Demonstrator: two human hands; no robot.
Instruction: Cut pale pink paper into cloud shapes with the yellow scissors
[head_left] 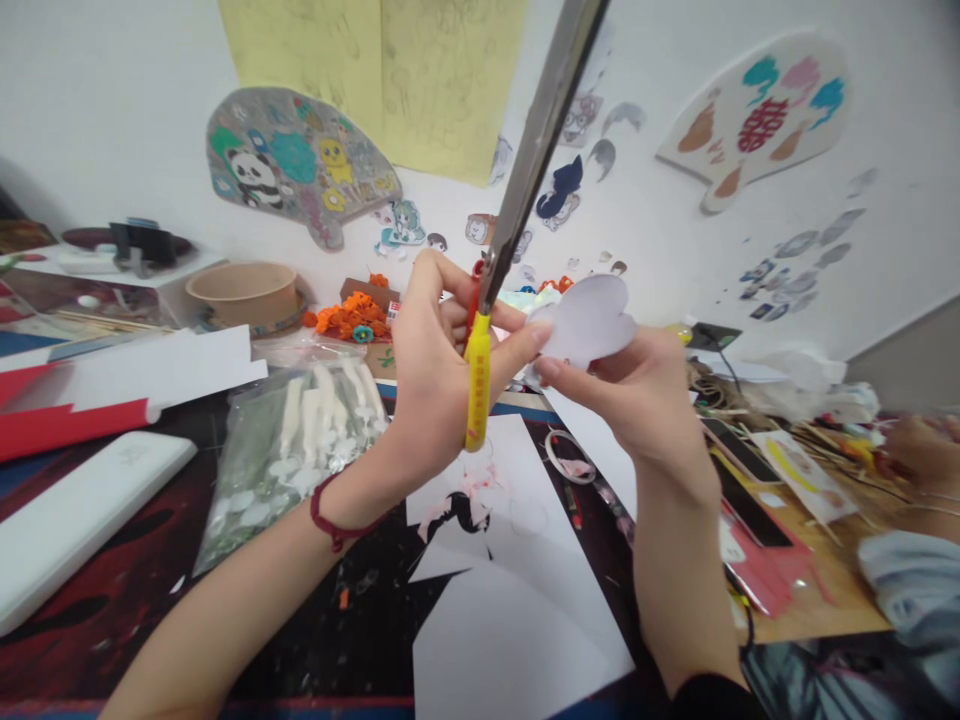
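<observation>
Scissors (478,385) with yellow and red handles hang on my left hand (442,370), the metal blades pointing up past the top of the view. The thumb and fingertips of that same hand also pinch the left edge of a white paper cutout (589,315) with rounded lobes. From the other side, my right hand (637,390) grips this cutout between thumb and fingers; part of its fingers is hidden behind the paper. Below both hands lie white paper sheets (517,640) and small pinkish scraps (480,480) on the dark table.
To the left are a clear bag (255,500) of white pieces, a white box-like device (90,520) and red paper (75,425). Orange flowers (356,318) and a round tub (244,290) stand behind. At right, another person's hand (926,450) is near phones (750,495) and sticks.
</observation>
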